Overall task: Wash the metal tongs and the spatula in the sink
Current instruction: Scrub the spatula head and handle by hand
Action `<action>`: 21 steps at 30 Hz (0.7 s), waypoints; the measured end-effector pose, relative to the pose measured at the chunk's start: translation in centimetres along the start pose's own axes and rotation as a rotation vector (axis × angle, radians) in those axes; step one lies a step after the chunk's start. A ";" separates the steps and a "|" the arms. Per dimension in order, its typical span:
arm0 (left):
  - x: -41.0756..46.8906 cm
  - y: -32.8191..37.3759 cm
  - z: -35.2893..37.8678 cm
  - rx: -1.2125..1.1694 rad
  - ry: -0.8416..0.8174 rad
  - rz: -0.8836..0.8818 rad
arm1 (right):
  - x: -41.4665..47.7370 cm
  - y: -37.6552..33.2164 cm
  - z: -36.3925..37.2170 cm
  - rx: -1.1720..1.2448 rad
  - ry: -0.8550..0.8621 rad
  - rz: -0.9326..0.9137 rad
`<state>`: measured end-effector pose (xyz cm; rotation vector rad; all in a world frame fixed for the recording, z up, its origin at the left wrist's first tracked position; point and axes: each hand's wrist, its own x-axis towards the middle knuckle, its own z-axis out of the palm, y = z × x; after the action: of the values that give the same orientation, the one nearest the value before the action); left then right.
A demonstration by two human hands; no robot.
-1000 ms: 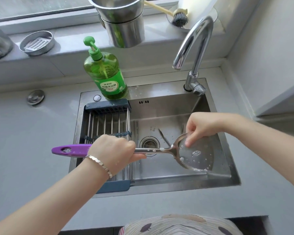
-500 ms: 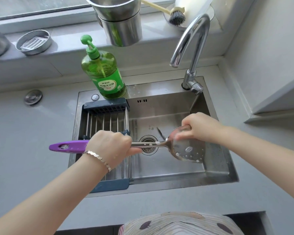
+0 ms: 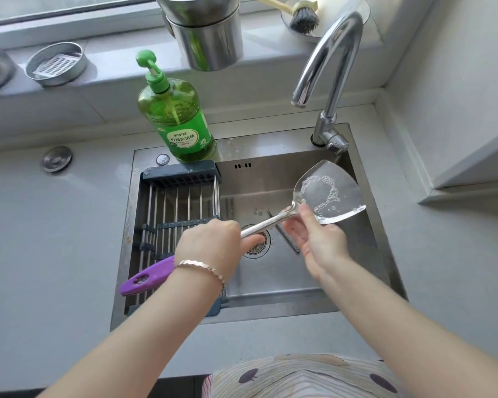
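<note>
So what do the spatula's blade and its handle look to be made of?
The spatula blade and shank look like polished metal, probably stainless steel: silvery and mirror-bright under soap bubbles. The purple handle end looks like matte plastic or silicone; which one is unclear.

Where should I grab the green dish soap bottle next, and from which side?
Grip the dish soap bottle around its wide body, coming from the front left. It stands upright on the sink's back rim, with the drying rack in front; the thin pump neck is probably a poorer hold.
</note>
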<state>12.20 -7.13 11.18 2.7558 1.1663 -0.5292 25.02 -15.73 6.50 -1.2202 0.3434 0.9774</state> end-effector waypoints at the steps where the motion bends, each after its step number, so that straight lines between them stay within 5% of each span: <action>1: -0.1 -0.1 0.1 0.003 -0.002 -0.005 | 0.4 -0.5 -0.2 -0.018 0.030 -0.019; 5: -0.3 -0.6 0.2 0.014 -0.022 -0.028 | 2.2 -3.3 -1.1 -0.003 0.202 -0.114; 10: -0.1 0.0 0.4 -0.007 -0.053 -0.065 | 1.2 -0.4 -0.8 -0.048 -0.004 -0.061; 16: 0.4 0.6 1.7 0.024 -0.154 -0.084 | 4.0 -2.7 -3.0 -0.102 0.254 -0.106; 21: 1.9 2.2 3.9 -0.089 -0.309 -0.130 | 4.6 -0.6 -4.3 -0.292 0.157 -0.019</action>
<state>13.88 -8.27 6.73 2.4241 1.2610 -0.8588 29.32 -17.59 2.14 -1.5681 0.3190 0.9399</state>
